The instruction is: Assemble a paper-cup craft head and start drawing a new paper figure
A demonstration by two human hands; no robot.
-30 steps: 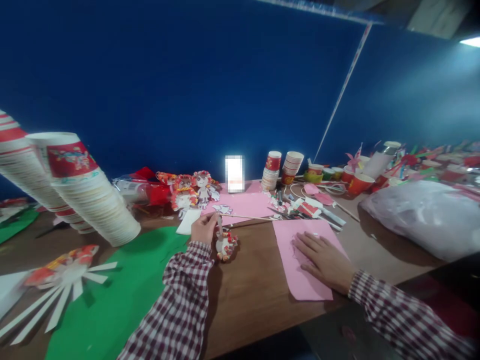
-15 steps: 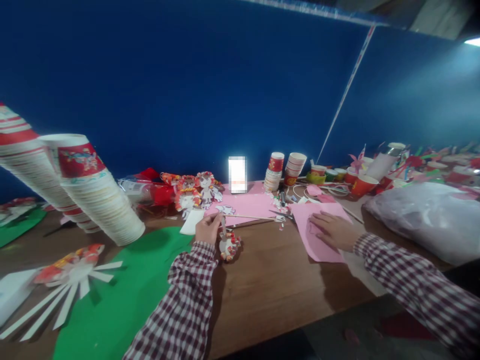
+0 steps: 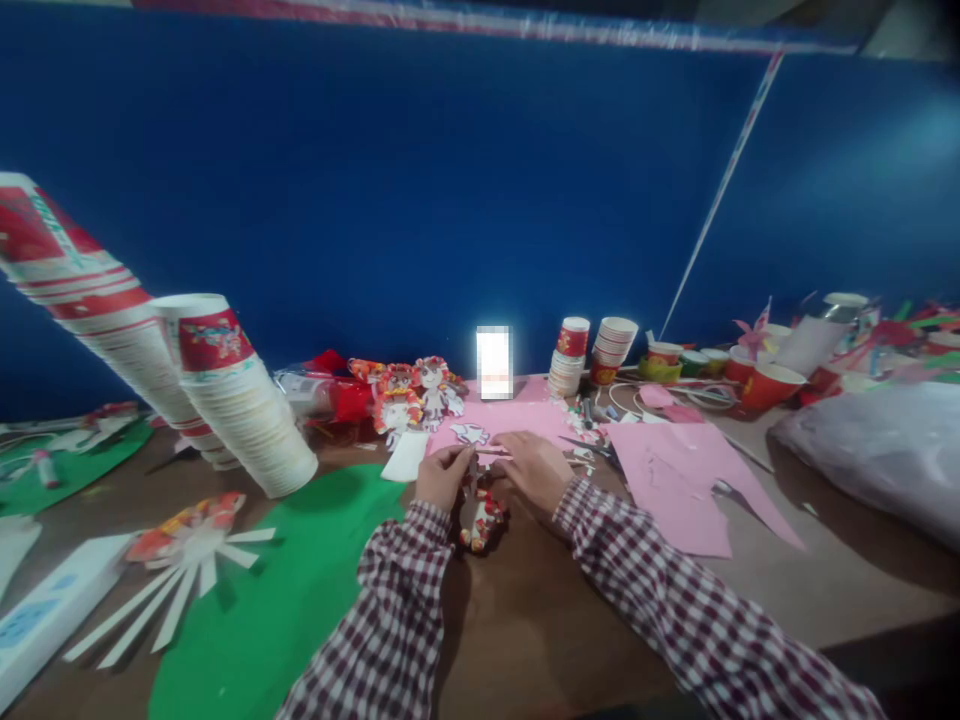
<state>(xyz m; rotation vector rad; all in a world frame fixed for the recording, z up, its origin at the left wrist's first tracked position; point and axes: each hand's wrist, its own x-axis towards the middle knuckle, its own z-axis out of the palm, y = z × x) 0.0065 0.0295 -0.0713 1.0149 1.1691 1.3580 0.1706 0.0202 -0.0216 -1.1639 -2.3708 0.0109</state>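
My left hand (image 3: 442,476) pinches a small paper-cup figure (image 3: 481,513) with red and white fringes, holding it just above the brown table (image 3: 540,610). My right hand (image 3: 534,468) has come in beside it and its fingers close on the top of the same figure. Both sleeves are red-and-white checked. A thin wooden stick (image 3: 495,452) lies just behind the hands on a pink sheet (image 3: 517,415).
Two leaning stacks of paper cups (image 3: 232,400) stand at the left over a green sheet (image 3: 300,590). A cut cup with white strips (image 3: 184,545) lies near the left front. Another pink sheet (image 3: 682,475) lies to the right, a plastic bag (image 3: 877,450) beyond. Small cup stacks (image 3: 592,355) stand at the back.
My right hand left the pink sheet on the right and moved left to join the left hand on the figure. The pink sheet now lies further back and to the right.
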